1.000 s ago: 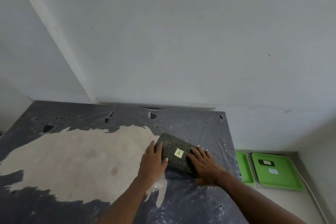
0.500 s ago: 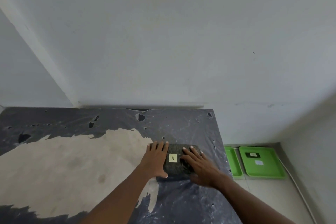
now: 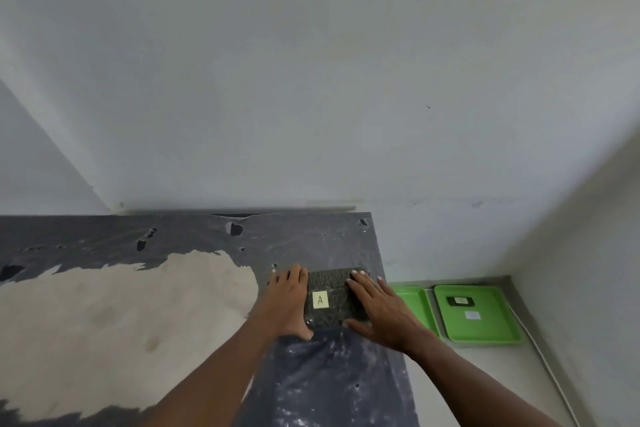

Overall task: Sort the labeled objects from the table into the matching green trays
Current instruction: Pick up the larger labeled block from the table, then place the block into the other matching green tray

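A dark patterned flat box (image 3: 329, 288) with a yellow label reading A lies near the right edge of the table (image 3: 346, 374). My left hand (image 3: 289, 302) presses against its left side and my right hand (image 3: 377, 308) lies over its right side, so both hands hold it. Two green trays sit on the floor to the right of the table. The nearer tray (image 3: 417, 305) is partly hidden by the table edge and my right hand. The farther tray (image 3: 485, 326) holds a small black object (image 3: 460, 301) and a white label.
The table top has a worn dark cover with a large bare beige patch (image 3: 121, 322) on the left. White walls (image 3: 311, 80) stand behind and to the right. A white cable (image 3: 547, 367) runs along the floor beside the trays.
The box has turned from a slanted position to square with the table edge. Both hands stayed on it, and the view shifted toward the right.
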`<state>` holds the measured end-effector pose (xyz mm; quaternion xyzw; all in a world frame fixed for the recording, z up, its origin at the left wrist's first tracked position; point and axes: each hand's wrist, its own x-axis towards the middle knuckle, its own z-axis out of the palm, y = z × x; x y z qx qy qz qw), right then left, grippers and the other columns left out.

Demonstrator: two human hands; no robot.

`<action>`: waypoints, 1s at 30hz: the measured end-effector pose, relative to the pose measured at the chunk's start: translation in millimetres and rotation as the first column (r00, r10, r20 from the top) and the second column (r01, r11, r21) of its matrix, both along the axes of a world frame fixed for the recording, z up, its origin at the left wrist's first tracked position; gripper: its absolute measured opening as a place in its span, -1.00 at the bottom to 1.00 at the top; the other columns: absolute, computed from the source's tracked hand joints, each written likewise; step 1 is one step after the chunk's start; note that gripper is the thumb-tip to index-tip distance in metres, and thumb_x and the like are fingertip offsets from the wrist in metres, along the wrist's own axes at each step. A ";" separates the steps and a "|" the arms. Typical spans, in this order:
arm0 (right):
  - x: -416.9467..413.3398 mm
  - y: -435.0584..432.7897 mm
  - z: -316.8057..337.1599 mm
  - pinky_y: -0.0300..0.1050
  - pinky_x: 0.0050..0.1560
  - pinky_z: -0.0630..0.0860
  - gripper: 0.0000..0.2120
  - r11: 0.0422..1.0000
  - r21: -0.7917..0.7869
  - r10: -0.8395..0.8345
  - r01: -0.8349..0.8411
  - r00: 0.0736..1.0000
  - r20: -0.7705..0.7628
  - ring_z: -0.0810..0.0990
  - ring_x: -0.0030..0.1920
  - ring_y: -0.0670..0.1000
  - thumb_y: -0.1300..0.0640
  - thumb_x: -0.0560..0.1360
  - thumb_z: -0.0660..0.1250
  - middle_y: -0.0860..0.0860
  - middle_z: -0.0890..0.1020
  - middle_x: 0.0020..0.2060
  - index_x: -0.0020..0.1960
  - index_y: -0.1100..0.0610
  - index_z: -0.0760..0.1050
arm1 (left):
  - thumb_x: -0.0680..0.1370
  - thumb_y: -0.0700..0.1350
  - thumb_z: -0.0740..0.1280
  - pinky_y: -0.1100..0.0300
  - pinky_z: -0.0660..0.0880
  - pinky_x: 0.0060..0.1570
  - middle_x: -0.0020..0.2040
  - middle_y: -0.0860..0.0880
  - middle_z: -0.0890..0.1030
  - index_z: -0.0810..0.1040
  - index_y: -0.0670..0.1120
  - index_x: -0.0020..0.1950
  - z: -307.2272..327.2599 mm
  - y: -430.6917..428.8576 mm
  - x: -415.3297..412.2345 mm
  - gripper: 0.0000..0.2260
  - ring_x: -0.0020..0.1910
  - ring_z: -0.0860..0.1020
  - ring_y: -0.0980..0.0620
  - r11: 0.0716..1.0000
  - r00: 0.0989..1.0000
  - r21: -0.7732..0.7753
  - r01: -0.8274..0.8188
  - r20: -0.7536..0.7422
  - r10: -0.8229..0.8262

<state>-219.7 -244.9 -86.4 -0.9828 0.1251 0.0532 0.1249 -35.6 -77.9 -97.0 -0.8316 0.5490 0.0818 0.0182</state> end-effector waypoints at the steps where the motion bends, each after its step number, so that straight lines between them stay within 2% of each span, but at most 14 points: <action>1: -11.2 -10.0 3.0 0.10 0.59 -0.07 -0.19 1.000 -0.014 0.003 -0.003 1.000 0.017 -0.08 0.58 0.02 -0.34 0.53 0.14 0.05 0.00 0.59 0.57 0.08 -0.05 | 0.16 0.38 0.41 -0.20 0.22 0.47 0.33 -0.11 0.33 0.18 -0.19 0.47 3.4 -9.1 -11.4 0.06 0.32 0.38 -0.15 1.000 1.000 -0.004 -0.004 0.000 0.004; 4: -52.2 -44.7 11.2 0.11 0.58 -0.04 -0.20 0.998 -0.055 0.017 -0.015 0.999 0.048 -0.06 0.58 0.03 -0.33 0.53 0.12 0.07 0.02 0.59 0.57 0.09 -0.03 | 0.18 0.37 0.44 -0.16 0.12 0.55 0.40 -0.12 0.33 0.13 -0.22 0.52 11.4 -40.7 -52.9 0.11 0.41 0.33 -0.15 1.000 1.000 -0.015 -0.005 0.002 0.005; 10: -153.0 -118.6 22.7 0.13 0.57 0.05 -0.19 0.997 -0.073 -0.029 0.031 0.999 0.039 0.03 0.57 0.09 -0.36 0.52 0.09 0.11 0.10 0.57 0.56 0.11 -0.03 | 0.17 0.37 0.46 0.00 0.29 0.46 0.28 -0.08 0.38 0.22 -0.19 0.45 15.9 -102.9 -148.4 0.04 0.27 0.39 -0.09 0.997 0.998 -0.070 0.031 0.062 -0.027; 16: -230.3 -173.1 26.5 0.07 0.57 0.04 -0.19 0.993 -0.059 -0.104 0.106 0.994 0.032 0.03 0.57 0.07 -0.42 0.52 -0.02 0.10 0.07 0.58 0.57 0.07 -0.06 | 0.18 0.39 0.48 -0.02 0.27 0.43 0.29 -0.10 0.37 0.20 -0.22 0.47 20.8 -157.4 -222.5 0.09 0.23 0.37 -0.09 0.998 0.994 -0.042 0.035 0.104 -0.030; 21: -259.1 -208.1 16.7 0.04 0.57 0.06 -0.19 0.983 -0.048 -0.178 0.179 0.984 0.025 0.05 0.57 0.08 -0.41 0.52 -0.05 0.11 0.08 0.58 0.57 0.08 -0.06 | 0.24 0.31 0.49 -0.12 0.09 0.53 0.39 -0.15 0.28 -0.04 -0.22 0.60 15.9 -194.2 -241.3 0.18 0.38 0.28 -0.15 1.000 0.997 0.008 0.028 0.068 -0.029; 26: -269.3 -246.9 -5.1 0.09 0.56 0.07 -0.20 0.978 -0.036 -0.209 0.208 0.977 -0.040 0.03 0.57 0.10 -0.38 0.54 0.02 0.14 0.09 0.57 0.57 0.11 -0.05 | 0.24 0.30 0.49 -0.19 0.02 0.56 0.37 -0.14 0.28 0.04 -0.19 0.56 -1.1 -233.4 -238.1 0.11 0.40 0.27 -0.17 0.998 0.998 0.020 0.057 0.024 -0.057; 30: -266.5 -284.2 -24.7 0.09 0.55 0.09 -0.22 0.977 -0.019 -0.214 0.213 0.972 -0.096 0.06 0.57 0.13 -0.37 0.54 0.04 0.16 0.11 0.56 0.56 0.11 0.00 | 0.23 0.30 0.51 -0.25 -0.02 0.55 0.37 -0.16 0.27 0.04 -0.20 0.55 -18.7 -272.3 -231.2 0.12 0.40 0.26 -0.18 0.999 1.000 0.048 0.019 -0.006 -0.019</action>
